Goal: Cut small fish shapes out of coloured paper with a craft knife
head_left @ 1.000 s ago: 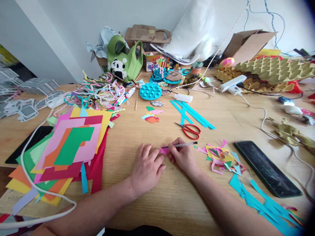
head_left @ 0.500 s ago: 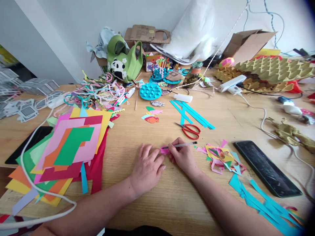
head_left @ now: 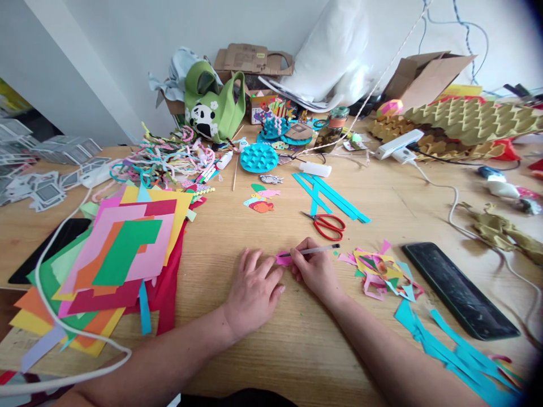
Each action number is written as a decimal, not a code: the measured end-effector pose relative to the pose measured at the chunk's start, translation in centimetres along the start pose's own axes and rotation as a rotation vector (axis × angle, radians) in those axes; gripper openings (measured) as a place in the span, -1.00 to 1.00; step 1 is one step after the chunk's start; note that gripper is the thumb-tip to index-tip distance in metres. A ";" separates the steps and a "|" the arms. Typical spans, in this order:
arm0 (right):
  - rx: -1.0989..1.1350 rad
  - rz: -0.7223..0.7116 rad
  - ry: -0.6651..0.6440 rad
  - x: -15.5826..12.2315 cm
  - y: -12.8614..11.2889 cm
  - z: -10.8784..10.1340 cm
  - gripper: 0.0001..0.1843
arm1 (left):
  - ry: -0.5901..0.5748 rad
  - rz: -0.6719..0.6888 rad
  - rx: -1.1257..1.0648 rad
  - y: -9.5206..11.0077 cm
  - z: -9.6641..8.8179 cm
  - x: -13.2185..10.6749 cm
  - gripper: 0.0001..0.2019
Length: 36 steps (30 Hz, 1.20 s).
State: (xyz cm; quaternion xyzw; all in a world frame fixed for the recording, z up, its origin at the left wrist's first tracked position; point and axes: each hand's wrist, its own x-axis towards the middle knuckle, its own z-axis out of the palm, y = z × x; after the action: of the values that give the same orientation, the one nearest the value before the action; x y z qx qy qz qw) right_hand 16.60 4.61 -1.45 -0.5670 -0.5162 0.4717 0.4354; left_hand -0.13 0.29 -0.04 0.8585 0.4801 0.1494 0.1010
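Note:
A pen [head_left: 318, 249] with a pale barrel is gripped in my right hand [head_left: 314, 270], its tip at a small magenta paper piece [head_left: 283, 259] on the wooden table. My left hand [head_left: 255, 288] lies flat, fingers spread, with its fingertips at the left edge of that piece. Part of the piece is hidden by my fingers. Beyond my hands are several small paper fish [head_left: 263, 207] in orange, pink, green and blue. Red-handled scissors [head_left: 328, 226] lie just past my right hand, touching the blue paper strips [head_left: 335, 198].
Coloured paper sheets [head_left: 127, 249] are stacked at left. Paper scraps [head_left: 375, 268], a dark phone [head_left: 460, 288] and blue offcuts [head_left: 449, 350] lie at right. Farther back are pipe cleaners [head_left: 165, 155], a blue painted disc [head_left: 258, 157], a green panda bag [head_left: 216, 107] and egg trays [head_left: 475, 118].

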 end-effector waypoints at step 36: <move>-0.002 -0.003 0.009 0.0 0.0 0.0 -0.77 | -0.008 0.004 0.001 0.0 0.0 0.1 -0.68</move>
State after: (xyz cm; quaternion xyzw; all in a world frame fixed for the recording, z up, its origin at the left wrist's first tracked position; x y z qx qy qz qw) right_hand 16.60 4.63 -1.43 -0.5688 -0.5155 0.4680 0.4378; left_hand -0.13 0.39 -0.04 0.8600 0.4781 0.1461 0.1023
